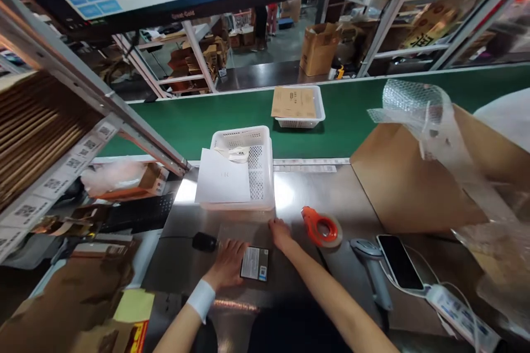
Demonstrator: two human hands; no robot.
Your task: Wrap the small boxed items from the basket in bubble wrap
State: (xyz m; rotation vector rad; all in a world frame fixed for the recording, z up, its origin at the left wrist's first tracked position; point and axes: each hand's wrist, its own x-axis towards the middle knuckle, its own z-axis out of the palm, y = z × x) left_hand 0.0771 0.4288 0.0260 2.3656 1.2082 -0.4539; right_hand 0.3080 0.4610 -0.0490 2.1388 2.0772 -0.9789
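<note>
A small flat dark box with a pale printed label [254,263] lies on the metal table in front of me. My left hand [231,261] rests flat beside it, fingers stretched and touching its left side. Between my hands spreads what looks like a clear plastic bag [244,229], its outline faint against the metal. At its upper right corner my right hand [281,233] is closed, fingertips pinched on the plastic. Just beyond stands a white basket [271,176] holding a sheet of white paper [223,177] and a whitish cloth-like item [234,154].
An orange tape dispenser [323,228], a barcode scanner [375,273], a phone [400,262] and a power strip [461,314] are to the right. A black mouse [204,241] sits left. Behind runs a green conveyor [244,113] with another basket [319,107]. A monitor [174,11] hangs overhead.
</note>
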